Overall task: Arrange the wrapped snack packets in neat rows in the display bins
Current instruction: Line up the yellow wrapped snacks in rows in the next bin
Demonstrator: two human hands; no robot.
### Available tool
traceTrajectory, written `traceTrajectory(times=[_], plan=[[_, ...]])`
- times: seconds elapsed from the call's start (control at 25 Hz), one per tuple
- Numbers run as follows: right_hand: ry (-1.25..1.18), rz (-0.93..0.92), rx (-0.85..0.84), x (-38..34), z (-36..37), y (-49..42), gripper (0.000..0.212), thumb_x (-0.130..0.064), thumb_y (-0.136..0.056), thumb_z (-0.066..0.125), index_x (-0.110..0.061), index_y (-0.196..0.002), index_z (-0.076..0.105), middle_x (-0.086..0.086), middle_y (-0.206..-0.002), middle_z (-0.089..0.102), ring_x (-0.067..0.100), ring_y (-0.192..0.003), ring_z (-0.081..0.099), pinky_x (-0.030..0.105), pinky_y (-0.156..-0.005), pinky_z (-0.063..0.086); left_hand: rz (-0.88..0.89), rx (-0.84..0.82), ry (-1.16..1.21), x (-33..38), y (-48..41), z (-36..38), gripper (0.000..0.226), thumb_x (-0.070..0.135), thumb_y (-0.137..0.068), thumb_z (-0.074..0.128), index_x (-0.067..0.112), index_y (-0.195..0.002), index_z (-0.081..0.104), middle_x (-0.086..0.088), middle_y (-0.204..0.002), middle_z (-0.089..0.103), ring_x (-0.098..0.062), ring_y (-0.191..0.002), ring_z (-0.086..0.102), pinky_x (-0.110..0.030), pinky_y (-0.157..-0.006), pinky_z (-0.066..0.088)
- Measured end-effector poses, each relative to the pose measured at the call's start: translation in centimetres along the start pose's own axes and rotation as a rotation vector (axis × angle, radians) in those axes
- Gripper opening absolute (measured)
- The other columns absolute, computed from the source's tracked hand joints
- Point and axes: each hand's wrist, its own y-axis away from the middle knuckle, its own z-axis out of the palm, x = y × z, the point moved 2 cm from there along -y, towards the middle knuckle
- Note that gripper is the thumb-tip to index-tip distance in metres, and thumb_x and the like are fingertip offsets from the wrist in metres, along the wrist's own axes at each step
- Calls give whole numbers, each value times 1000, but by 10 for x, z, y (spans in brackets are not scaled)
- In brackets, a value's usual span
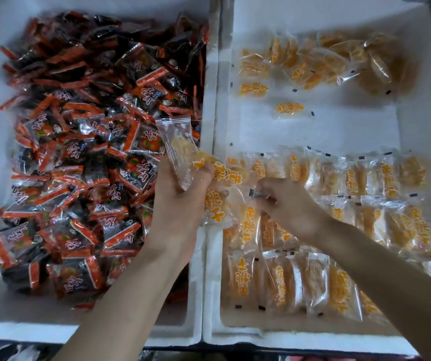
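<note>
At frame centre my left hand (180, 204) grips a fan of packets (224, 175) printed 黄桃干 in orange, my right hand (287, 207) pinches one's sealed edge over the rows (313, 282) in the right bin (287, 340).

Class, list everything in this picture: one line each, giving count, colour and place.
left bin: one, white, left.
right bin: one, white, right.
dark packets: many, red-black, heaped in left bin.
rowed packets: many, orange-clear, right bin's near half.
loose packets: several, orange, right bin's far half.
held packets: a few, orange-clear, over the bins' shared wall.
left hand: one, gripping held packets.
right hand: one, pinching a held packet's edge.
</note>
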Motion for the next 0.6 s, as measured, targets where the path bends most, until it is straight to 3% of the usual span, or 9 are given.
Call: traceTrajectory(times=[0.08,0.16,0.28,0.36,0.44,0.52,0.6], plan=[[8,18,56,1,7,-3,25,-10,-91,56,-28,-74,48,-11,-75,54,4,-64,57,24,-64,49,-6,-9,-2,-1,3,1,28,11,-92,58,11,-120,53,-1,-97,68,-18,-92,69,-34,-78,56],[87,-20,100,2,9,-1,10,-10,-89,57,-20,-91,56,-4,-92,55,13,-72,60,33,-73,52,-14,-18,-13,-3,4,-1,30,11,-92,59,14,-121,54,-3,-103,69,-19,-97,69,-38,-83,56],[102,-58,199,-3,0,9,19,-11,-94,50,-12,-111,59,1,-109,58,14,-83,63,30,-80,49,-32,-34,-24,-7,6,-3,31,11,-91,59,17,-122,55,2,-100,69,-17,-95,68,-39,-85,54],[-209,34,197,-12,-8,22,21,-17,-98,44,-11,-111,59,-1,-99,64,9,-78,65,31,-75,55,-31,-57,-40,-10,8,-2,32,10,-91,60,18,-121,55,5,-98,69,-16,-93,68,-42,-88,52],[-563,156,36,-25,-10,39,20,-21,-95,49,-14,-110,59,1,-93,67,10,-74,69,26,-66,58,-18,-106,-77,-14,11,-1,36,12,-89,64,22,-122,55,3,-109,69,-19,-105,65,-49,-97,47],[-746,232,-62,-29,-7,53,16,-15,-88,59,-17,-104,61,5,-91,71,15,-75,71,22,-64,57,-27,-186,-114,-18,16,5,47,21,-83,69,25,-126,51,3,-120,66,-20,-115,61,-53,-102,43],[-844,267,-36,-27,-8,62,19,-11,-82,64,-17,-100,63,4,-82,73,16,-73,71,20,-63,57,-18,-252,-172,-22,21,10,46,32,-84,65,31,-127,49,7,-124,63,-16,-118,58,-50,-104,42]])
